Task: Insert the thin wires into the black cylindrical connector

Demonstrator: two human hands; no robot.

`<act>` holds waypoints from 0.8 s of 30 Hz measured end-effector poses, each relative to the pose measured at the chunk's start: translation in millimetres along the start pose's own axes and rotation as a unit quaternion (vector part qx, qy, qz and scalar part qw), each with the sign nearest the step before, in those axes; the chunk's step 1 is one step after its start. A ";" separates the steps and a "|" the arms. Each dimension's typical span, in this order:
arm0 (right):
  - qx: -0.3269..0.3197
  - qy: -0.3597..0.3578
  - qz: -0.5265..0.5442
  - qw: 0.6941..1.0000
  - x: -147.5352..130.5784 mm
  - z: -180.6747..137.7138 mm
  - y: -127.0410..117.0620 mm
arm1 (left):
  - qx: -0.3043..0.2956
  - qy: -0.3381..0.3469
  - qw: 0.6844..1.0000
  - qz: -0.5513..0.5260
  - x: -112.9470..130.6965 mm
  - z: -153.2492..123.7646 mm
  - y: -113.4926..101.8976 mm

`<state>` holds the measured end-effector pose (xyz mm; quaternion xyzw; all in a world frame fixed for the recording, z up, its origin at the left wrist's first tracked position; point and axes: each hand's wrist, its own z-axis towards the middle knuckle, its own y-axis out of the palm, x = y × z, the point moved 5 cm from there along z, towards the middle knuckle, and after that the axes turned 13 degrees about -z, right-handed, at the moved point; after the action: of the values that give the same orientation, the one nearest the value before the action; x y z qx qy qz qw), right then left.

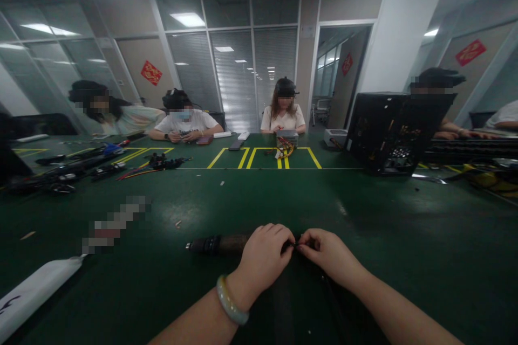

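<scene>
A dark electric screwdriver (226, 245) with a metal tip lies across the green table in front of me, its tip pointing left. My left hand (267, 250), with a pale bangle on the wrist, is closed over its right part, fingers curled round the end. Close beside those fingertips, my right hand (324, 253) is closed in a pinch at the same end. What sits between its thumb and finger is too small and dark to make out. A dark cord-like shape (324, 279) runs down from beneath the right hand, barely visible against the table.
To the left lies a white long object (44, 283). Further back are tangled cables (156, 163), a black computer case (384, 135) and a power supply (286, 138) with coloured wires. Several people sit round the table (259, 194). Small scraps lie on it.
</scene>
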<state>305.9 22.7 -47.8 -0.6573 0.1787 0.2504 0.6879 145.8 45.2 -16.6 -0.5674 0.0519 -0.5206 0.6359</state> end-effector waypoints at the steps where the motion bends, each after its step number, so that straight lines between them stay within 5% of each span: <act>1: 0.000 0.003 0.002 1.000 -0.3 0.1 0.7 | -0.001 0.000 1.000 -0.001 0.2 0.1 0.2; 9: 0.026 0.052 -0.026 0.998 -10.4 -4.1 0.0 | -0.013 -0.001 1.000 0.007 1.2 0.0 1.6; 18: 0.112 0.012 -0.111 0.987 -28.8 -11.4 -7.1 | -0.020 0.005 0.999 0.032 6.5 0.6 0.5; 24: 0.084 -0.022 -0.079 0.993 -27.4 -6.0 -1.9 | -0.021 0.013 0.999 0.040 7.4 0.1 1.7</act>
<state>285.3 13.6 -31.0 -0.6040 0.1314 0.1933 0.7620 150.3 39.6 -14.0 -0.5714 0.0936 -0.5008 0.6434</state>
